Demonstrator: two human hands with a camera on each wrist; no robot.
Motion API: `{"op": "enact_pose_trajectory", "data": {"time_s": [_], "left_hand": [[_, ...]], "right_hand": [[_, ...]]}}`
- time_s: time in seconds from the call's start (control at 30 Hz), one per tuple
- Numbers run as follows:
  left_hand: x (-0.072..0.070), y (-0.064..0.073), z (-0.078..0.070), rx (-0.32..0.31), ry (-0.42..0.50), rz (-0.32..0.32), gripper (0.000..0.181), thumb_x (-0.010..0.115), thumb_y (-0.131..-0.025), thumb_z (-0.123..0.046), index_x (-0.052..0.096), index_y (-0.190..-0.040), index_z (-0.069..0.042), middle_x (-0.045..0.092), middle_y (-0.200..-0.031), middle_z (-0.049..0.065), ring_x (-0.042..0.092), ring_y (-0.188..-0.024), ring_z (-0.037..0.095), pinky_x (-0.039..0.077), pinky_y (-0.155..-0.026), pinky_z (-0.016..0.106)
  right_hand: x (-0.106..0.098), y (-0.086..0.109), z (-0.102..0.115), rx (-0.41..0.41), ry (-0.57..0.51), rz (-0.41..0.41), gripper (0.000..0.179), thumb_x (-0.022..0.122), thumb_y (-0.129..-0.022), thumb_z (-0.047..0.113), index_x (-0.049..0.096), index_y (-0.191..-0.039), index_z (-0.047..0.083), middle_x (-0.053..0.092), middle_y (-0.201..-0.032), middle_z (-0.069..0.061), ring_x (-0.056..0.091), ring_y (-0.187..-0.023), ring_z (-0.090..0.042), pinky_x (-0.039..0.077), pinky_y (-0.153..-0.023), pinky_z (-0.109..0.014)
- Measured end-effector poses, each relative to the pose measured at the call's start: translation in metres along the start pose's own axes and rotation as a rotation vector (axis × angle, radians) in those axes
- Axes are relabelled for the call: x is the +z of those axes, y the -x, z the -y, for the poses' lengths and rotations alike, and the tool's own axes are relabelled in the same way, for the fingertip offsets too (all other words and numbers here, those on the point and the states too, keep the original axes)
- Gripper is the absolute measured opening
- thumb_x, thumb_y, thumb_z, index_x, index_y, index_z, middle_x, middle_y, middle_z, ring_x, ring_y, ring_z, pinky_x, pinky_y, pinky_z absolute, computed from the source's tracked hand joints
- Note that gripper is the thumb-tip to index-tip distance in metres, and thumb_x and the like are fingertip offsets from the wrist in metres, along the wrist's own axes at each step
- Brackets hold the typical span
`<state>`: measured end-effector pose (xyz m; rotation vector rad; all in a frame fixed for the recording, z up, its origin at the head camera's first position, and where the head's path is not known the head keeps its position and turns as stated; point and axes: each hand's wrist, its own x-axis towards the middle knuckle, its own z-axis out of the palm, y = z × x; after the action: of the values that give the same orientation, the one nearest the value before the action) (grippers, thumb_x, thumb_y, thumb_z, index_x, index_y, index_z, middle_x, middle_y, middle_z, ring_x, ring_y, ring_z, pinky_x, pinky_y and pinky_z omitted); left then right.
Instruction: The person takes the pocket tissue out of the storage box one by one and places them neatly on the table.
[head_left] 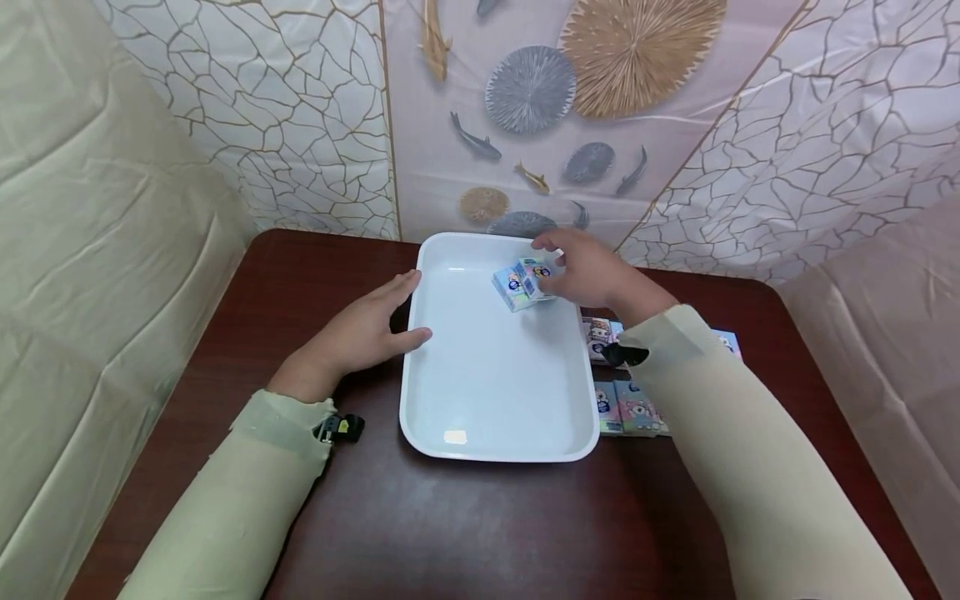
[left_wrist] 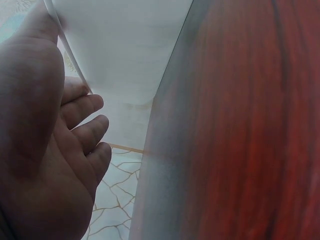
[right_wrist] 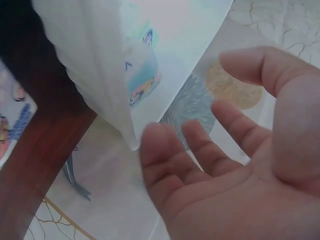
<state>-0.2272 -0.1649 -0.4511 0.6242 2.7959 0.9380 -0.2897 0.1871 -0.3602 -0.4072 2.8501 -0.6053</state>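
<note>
A white rectangular tray (head_left: 491, 383) lies on the table. Inside it, towards the far right, are two small light-blue packs (head_left: 510, 287) with cartoon prints, resembling pocket tissues; one pack (head_left: 535, 271) overlaps the other. My left hand (head_left: 356, 333) is at the tray's left side, thumb and fingers apart along the rim. At the far right rim, my right hand (head_left: 592, 271) hovers with its thumb beside the upper pack. In the right wrist view, the right hand's fingers (right_wrist: 197, 165) are spread and loosely bent, holding nothing, near the tray's rim.
Right of the tray, partly under my right forearm, lie more printed packs: a front row (head_left: 637, 410) and a back group (head_left: 600, 333). The dark wooden table (head_left: 465, 533) meets a patterned cloth backdrop (head_left: 300, 117) at the back.
</note>
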Motion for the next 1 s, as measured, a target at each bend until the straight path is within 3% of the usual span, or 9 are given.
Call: {"op": "enact_pose_trajectory", "data": {"time_s": [0.23, 0.43, 0.57, 0.77, 1.0], "left_hand": [[-0.002, 0.001, 0.000, -0.008, 0.001, 0.002, 0.098, 0.058, -0.093, -0.076, 0.011, -0.170, -0.035, 0.012, -0.177, -0.013, 0.018, -0.164, 0.016, 0.028, -0.130, 0.047], [-0.002, 0.002, -0.001, -0.008, 0.001, 0.006, 0.097, 0.059, -0.094, -0.073, 0.012, -0.170, -0.034, 0.012, -0.177, -0.013, 0.017, -0.164, 0.016, 0.028, -0.130, 0.047], [-0.001, 0.000, -0.002, -0.002, 0.002, 0.010, 0.098, 0.059, -0.094, -0.074, 0.011, -0.170, -0.034, 0.013, -0.177, -0.011, 0.017, -0.164, 0.016, 0.029, -0.130, 0.047], [0.001, -0.002, -0.003, 0.002, 0.002, 0.006, 0.098, 0.059, -0.094, -0.074, 0.011, -0.170, -0.034, 0.015, -0.178, -0.007, 0.019, -0.164, 0.017, 0.030, -0.130, 0.047], [-0.001, 0.000, -0.002, -0.004, -0.004, 0.011, 0.099, 0.060, -0.095, -0.072, 0.012, -0.170, -0.031, 0.014, -0.178, -0.006, 0.019, -0.164, 0.018, 0.029, -0.130, 0.047]], "right_hand": [[-0.002, -0.019, 0.011, 0.106, 0.090, 0.118, 0.069, 0.080, -0.091, 0.020, 0.051, -0.154, 0.023, 0.047, -0.160, -0.012, 0.054, -0.133, -0.033, 0.049, -0.113, -0.056], [0.000, -0.025, 0.024, 0.192, 0.228, 0.216, 0.086, 0.080, -0.086, 0.012, 0.042, -0.162, 0.029, 0.049, -0.148, -0.014, 0.055, -0.111, -0.033, 0.055, -0.084, -0.044], [0.007, -0.028, 0.026, 0.218, 0.280, 0.259, 0.091, 0.077, -0.088, 0.007, 0.034, -0.166, 0.025, 0.055, -0.139, -0.013, 0.056, -0.108, -0.032, 0.054, -0.076, -0.038], [0.017, -0.032, 0.019, 0.173, 0.304, 0.238, 0.087, 0.074, -0.089, 0.000, 0.035, -0.165, 0.015, 0.056, -0.138, -0.013, 0.056, -0.110, -0.032, 0.055, -0.082, -0.039], [0.023, -0.033, 0.018, 0.153, 0.293, 0.235, 0.083, 0.073, -0.093, 0.004, 0.033, -0.165, 0.017, 0.054, -0.143, -0.011, 0.055, -0.113, -0.031, 0.053, -0.092, -0.042]]}}
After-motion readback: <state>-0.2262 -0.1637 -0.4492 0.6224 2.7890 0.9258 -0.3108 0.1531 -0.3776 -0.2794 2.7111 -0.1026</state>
